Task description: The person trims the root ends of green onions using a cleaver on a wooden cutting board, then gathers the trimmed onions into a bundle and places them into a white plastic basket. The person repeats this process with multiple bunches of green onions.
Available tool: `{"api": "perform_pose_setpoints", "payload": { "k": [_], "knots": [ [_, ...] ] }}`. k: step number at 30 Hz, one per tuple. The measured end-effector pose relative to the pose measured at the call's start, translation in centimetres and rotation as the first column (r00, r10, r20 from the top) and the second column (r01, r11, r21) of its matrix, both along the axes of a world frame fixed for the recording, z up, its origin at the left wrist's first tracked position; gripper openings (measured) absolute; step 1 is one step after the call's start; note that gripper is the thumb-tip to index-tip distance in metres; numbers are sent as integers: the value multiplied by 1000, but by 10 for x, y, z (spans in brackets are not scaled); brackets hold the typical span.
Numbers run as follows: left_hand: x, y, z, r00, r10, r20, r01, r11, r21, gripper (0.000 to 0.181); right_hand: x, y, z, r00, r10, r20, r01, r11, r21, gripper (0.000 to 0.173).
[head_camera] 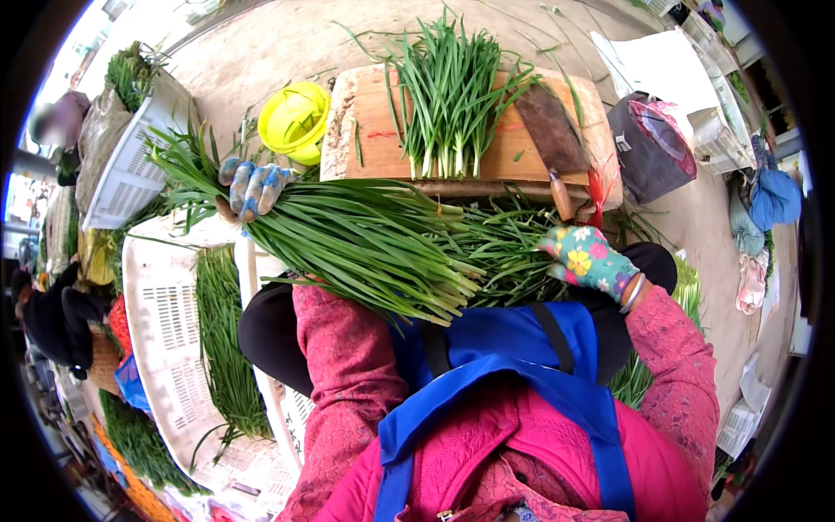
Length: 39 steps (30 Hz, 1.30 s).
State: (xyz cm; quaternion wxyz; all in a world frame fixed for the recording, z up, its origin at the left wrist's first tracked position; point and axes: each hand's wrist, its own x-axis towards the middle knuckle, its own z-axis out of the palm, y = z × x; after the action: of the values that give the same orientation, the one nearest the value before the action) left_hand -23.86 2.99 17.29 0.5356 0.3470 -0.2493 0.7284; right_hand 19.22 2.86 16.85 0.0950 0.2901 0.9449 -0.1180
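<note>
My left hand, in a blue-and-grey work glove, is shut around a thick bunch of long green garlic chives. The pale cut ends of the bunch point right, over my lap. My right hand, in a green flowered glove, is beside loose chive leaves on my lap. Its fingers are slightly apart, and I see nothing held in them. Beyond my knees, a shorter bunch of chives lies on a wooden chopping board. A rusty cleaver rests on the board, its handle over the near edge.
A yellow plastic bucket stands left of the board. At my left is a white plastic crate holding bundled chives. Another crate stands farther left, and a dark bag sits right of the board. A person is far left.
</note>
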Motion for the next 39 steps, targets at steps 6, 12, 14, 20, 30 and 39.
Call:
{"api": "perform_pose_setpoints", "payload": {
  "k": [6,12,14,20,30,39],
  "knots": [
    [5,3,3,999,-29,-14,28,999,-28,23,-119,11,56,786,-338,-517,-11,830,-558,34],
    [8,2,3,998,-18,57,21,998,-61,21,-131,16,46,805,-300,-513,-71,808,-585,25],
    [8,0,2,993,9,116,4,994,-108,21,-104,18,34,844,-183,-505,-56,905,-422,21],
    [11,8,-1,1000,-16,1,16,999,32,25,-73,17,22,848,-397,-350,180,838,-516,24],
    [13,8,8,997,-79,-22,81,992,100,27,-135,15,47,789,-481,-382,-63,556,-829,31],
    [9,3,1,996,17,85,-10,997,-79,25,-29,19,2,997,-56,60,59,997,-49,17]
  ]
}}
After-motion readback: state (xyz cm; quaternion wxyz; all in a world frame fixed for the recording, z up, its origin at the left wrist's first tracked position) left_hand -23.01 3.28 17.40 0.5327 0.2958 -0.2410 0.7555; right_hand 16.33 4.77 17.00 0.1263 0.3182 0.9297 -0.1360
